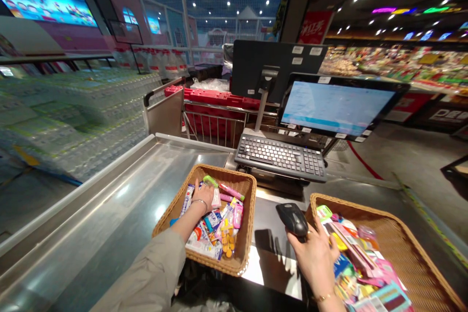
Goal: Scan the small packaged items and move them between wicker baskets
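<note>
My left hand [204, 195] reaches into the left wicker basket [249, 200], its fingers spread over the small packages. A bright green package [210, 181] lies right at its fingertips; whether they touch it is hard to see. Around the hand are white-and-blue packets, pink tubes [232, 191] and an orange-yellow pack [227, 238]. Between the two baskets, my right hand [315, 253] is closed around the handle of a black barcode scanner [292, 218], its head tilted toward the left basket. Just beside that hand, colourful packages fill part of the right wicker basket [409, 234].
Both baskets rest on a metal checkout counter [127, 195] with a raised left edge. Behind them stand a keyboard [280, 155], a lit monitor [336, 107] and a second dark screen [276, 68]. Beyond is a cart [215, 122]; stacked bottle packs [66, 122] stand left.
</note>
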Demonstrator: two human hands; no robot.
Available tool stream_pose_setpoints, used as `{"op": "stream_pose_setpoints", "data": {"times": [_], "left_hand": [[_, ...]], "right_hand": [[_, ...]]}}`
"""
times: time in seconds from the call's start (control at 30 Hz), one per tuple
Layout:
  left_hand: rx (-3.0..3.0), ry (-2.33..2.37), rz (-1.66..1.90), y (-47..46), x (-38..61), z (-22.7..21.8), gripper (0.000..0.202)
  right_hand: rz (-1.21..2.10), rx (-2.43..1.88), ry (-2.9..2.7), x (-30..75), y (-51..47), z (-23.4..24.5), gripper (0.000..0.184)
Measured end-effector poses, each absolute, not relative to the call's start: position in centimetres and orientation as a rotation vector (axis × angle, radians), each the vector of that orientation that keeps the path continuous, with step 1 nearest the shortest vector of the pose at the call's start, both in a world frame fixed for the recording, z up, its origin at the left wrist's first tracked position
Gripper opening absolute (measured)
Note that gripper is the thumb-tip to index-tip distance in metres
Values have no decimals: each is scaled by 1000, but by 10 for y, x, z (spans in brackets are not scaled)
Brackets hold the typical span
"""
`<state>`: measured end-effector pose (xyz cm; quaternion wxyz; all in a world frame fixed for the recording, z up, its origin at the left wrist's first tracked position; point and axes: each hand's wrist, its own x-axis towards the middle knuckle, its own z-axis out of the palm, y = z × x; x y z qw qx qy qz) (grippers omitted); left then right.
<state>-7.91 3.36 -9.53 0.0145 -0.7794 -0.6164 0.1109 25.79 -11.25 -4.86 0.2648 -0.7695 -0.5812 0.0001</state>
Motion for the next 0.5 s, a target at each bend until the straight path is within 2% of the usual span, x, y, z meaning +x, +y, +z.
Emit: {"op": "stream_pose_setpoints", "data": {"times": [0.37,0.5], "left_hand": [[-2367,-1937,257,25,-73,-80,89],[-2367,-2042,140,13,-57,-74,85]], "right_hand": [[-17,-2098,-1569,259,-116,-46,33],[-3,-2119,-1563,259,-116,-46,33]]}}
